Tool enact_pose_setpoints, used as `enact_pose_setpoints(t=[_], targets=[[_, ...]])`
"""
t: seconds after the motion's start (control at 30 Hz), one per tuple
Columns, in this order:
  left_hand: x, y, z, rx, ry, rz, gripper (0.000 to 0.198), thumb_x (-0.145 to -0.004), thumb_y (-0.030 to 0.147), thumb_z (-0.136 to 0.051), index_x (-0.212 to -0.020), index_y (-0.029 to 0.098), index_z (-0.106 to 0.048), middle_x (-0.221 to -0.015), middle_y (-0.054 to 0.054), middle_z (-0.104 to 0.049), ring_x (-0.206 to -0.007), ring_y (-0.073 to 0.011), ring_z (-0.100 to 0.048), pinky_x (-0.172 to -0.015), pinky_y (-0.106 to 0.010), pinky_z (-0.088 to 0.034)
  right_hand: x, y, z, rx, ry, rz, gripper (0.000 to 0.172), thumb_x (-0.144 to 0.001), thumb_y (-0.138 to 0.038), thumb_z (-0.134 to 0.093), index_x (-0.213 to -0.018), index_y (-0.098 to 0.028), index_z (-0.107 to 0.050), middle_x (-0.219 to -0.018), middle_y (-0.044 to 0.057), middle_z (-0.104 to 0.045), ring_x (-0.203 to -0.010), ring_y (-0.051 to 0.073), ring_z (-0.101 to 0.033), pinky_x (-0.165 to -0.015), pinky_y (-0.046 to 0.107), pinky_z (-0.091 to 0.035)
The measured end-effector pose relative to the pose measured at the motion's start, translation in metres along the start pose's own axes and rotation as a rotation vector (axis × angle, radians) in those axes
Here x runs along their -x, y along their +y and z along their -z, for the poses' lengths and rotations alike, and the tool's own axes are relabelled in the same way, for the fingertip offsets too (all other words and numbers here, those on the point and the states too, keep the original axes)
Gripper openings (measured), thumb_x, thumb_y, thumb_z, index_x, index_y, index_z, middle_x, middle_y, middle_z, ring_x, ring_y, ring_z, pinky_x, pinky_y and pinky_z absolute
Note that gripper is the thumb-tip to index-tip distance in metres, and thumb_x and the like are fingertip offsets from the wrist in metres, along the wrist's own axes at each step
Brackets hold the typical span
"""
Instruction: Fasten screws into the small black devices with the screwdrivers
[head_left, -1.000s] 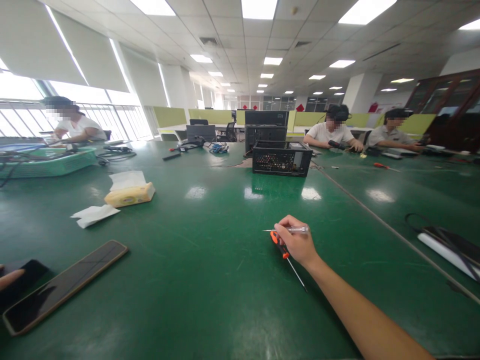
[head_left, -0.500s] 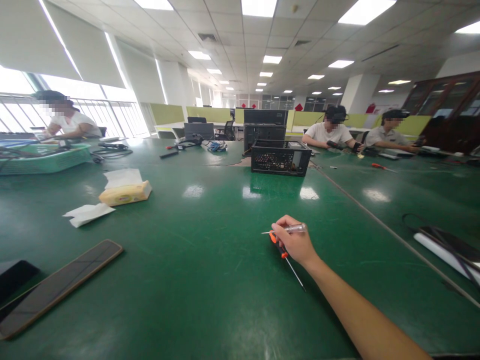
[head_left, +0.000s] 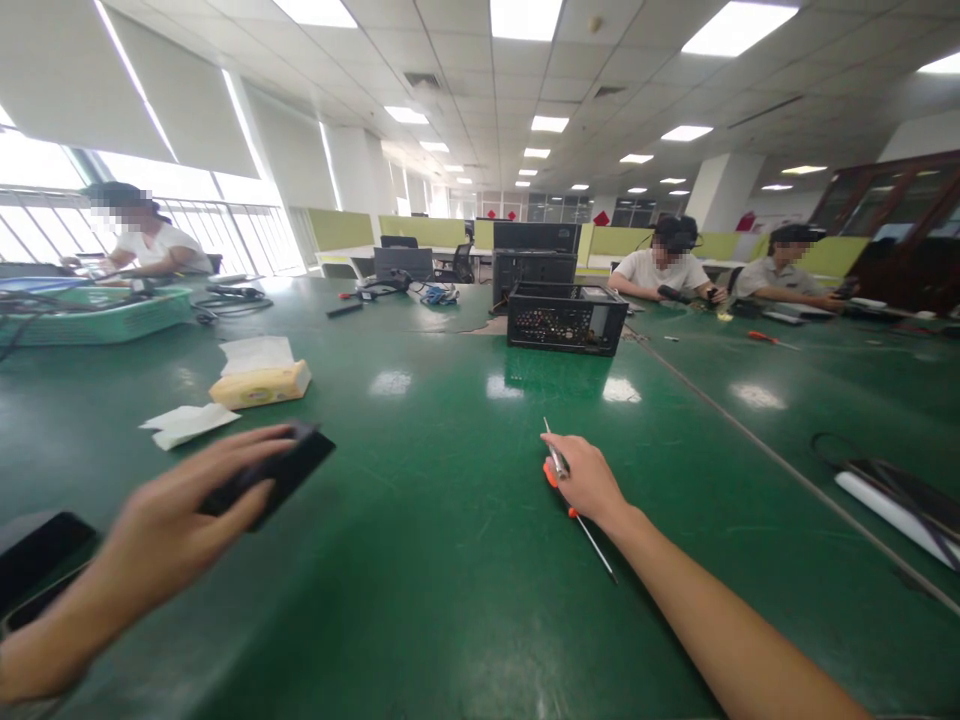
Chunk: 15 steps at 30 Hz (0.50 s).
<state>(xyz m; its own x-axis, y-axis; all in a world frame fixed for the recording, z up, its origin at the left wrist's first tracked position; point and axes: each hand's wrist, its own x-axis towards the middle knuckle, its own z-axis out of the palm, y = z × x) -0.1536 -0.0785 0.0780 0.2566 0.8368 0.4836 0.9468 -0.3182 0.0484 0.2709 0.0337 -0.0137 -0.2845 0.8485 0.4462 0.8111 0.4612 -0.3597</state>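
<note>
There were two bare hands over the green table (head_left: 420,610), and each one had something in it. The left hand (head_left: 176,515), left of the middle of the frame, was closed around one dark flat thing (head_left: 300,465). The right hand (head_left: 592,480), just right of the middle, was pinching one small screwdriver (head_left: 557,461).

I counted three screwdrivers. The second, an orange-and-black screwdriver (head_left: 573,513), was under the right hand, and the third, a red-orange screwdriver (head_left: 763,338), lay at the right, higher up. There was one tissue pack (head_left: 262,386) and one loose tissue (head_left: 187,426) at the left, one black metal case (head_left: 564,325) above the middle, and three other people, one at the upper left and two at the upper right.

Fingers hid part of the dark flat thing, and it was blurry, so I could not tell what it was. The right hand hid most of the orange-and-black handle, and I could not tell if it was gripped too. The left edge cut off one green basket (head_left: 124,322).

The small screwdriver's tip pointed to the top, leaning a bit left. The orange-and-black one slanted, tip to the lower right. The dark flat thing's long side ran from lower left to upper right.
</note>
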Motion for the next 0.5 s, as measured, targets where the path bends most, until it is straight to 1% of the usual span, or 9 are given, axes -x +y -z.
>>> enact_pose_setpoints(t=[0.03,0.07,0.1,0.17,0.23,0.3,0.37,0.43,0.5], targets=[[-0.005,0.014,-0.015,0.101,-0.026,-0.054,0.034,-0.095,0.026,-0.042,-0.128,0.018,-0.047,-0.140,0.000,-0.046,-0.123,-0.0183,-0.048,-0.106,-0.037,-0.042,0.000,0.000,-0.003,-0.004,-0.028,-0.020,0.038,-0.087,-0.020,-0.049,-0.124,-0.018,-0.059,-0.112,0.011,-0.067,-0.103,0.023,-0.060,-0.090,0.035,-0.044],[-0.010,0.030,-0.030,0.172,-0.077,-0.132,0.034,-0.094,0.023,-0.041,-0.127,0.021,-0.050,-0.141,0.001,-0.047,-0.124,-0.0167,-0.049,-0.106,-0.032,-0.042,0.000,-0.001,-0.004,-0.003,-0.054,-0.038,0.039,-0.088,-0.022,-0.049,-0.125,-0.018,-0.058,-0.112,0.010,-0.067,-0.102,0.022,-0.060,-0.090,0.033,-0.044],[-0.015,0.046,-0.045,0.229,-0.087,-0.221,0.035,-0.092,0.022,-0.042,-0.125,0.023,-0.054,-0.140,0.000,-0.049,-0.123,-0.0163,-0.051,-0.105,-0.029,-0.043,0.000,-0.003,-0.005,0.005,-0.083,-0.052,0.040,-0.088,-0.025,-0.050,-0.126,-0.018,-0.057,-0.112,0.010,-0.067,-0.101,0.021,-0.060,-0.090,0.032,-0.044],[-0.027,0.078,-0.071,0.330,-0.093,-0.351,0.039,-0.090,0.016,-0.042,-0.123,0.025,-0.057,-0.137,-0.003,-0.051,-0.123,-0.0169,-0.051,-0.105,-0.030,-0.045,-0.001,-0.010,-0.004,0.040,-0.156,-0.054,0.043,-0.086,-0.032,-0.053,-0.127,-0.019,-0.056,-0.110,0.009,-0.067,-0.100,0.022,-0.059,-0.090,0.032,-0.043],[-0.041,0.104,-0.092,0.408,-0.096,-0.416,0.043,-0.086,0.010,-0.041,-0.124,0.025,-0.058,-0.135,-0.005,-0.053,-0.122,-0.0170,-0.052,-0.104,-0.032,-0.046,-0.003,-0.016,-0.001,0.083,-0.229,-0.038,0.049,-0.083,-0.035,-0.056,-0.130,-0.020,-0.054,-0.111,0.009,-0.066,-0.104,0.023,-0.057,-0.092,0.033,-0.041],[-0.054,0.122,-0.108,0.475,-0.095,-0.430,0.047,-0.082,0.008,-0.043,-0.124,0.026,-0.057,-0.133,-0.004,-0.054,-0.120,-0.0167,-0.053,-0.103,-0.032,-0.047,-0.003,-0.020,0.003,0.126,-0.272,-0.034,0.054,-0.082,-0.035,-0.057,-0.133,-0.020,-0.051,-0.117,0.010,-0.063,-0.109,0.025,-0.053,-0.094,0.035,-0.038],[-0.066,0.134,-0.122,0.508,-0.073,-0.385,0.048,-0.078,0.007,-0.045,-0.121,0.025,-0.059,-0.130,-0.004,-0.056,-0.116,-0.0168,-0.056,-0.102,-0.031,-0.048,-0.003,-0.021,0.007,0.179,-0.295,-0.054,0.054,-0.082,-0.035,-0.055,-0.134,-0.019,-0.051,-0.122,0.012,-0.060,-0.112,0.027,-0.050,-0.093,0.037,-0.038],[-0.074,0.141,-0.132,0.514,-0.050,-0.341,0.046,-0.075,0.008,-0.048,-0.117,0.023,-0.061,-0.125,-0.004,-0.059,-0.111,-0.0171,-0.058,-0.098,-0.031,-0.050,-0.002,-0.022,0.012,0.225,-0.328,-0.074,0.050,-0.083,-0.036,-0.052,-0.130,-0.020,-0.055,-0.119,0.013,-0.059,-0.109,0.028,-0.051,-0.089,0.038,-0.038],[-0.077,0.143,-0.138,0.508,-0.044,-0.341,0.045,-0.074,0.010,-0.049,-0.115,0.023,-0.061,-0.122,-0.004,-0.060,-0.108,-0.0173,-0.059,-0.096,-0.030,-0.051,-0.001,-0.021,0.017,0.237,-0.389,-0.064,0.044,-0.085,-0.034,-0.047,-0.126,-0.022,-0.059,-0.112,0.011,-0.060,-0.102,0.026,-0.055,-0.085,0.036,-0.039]])
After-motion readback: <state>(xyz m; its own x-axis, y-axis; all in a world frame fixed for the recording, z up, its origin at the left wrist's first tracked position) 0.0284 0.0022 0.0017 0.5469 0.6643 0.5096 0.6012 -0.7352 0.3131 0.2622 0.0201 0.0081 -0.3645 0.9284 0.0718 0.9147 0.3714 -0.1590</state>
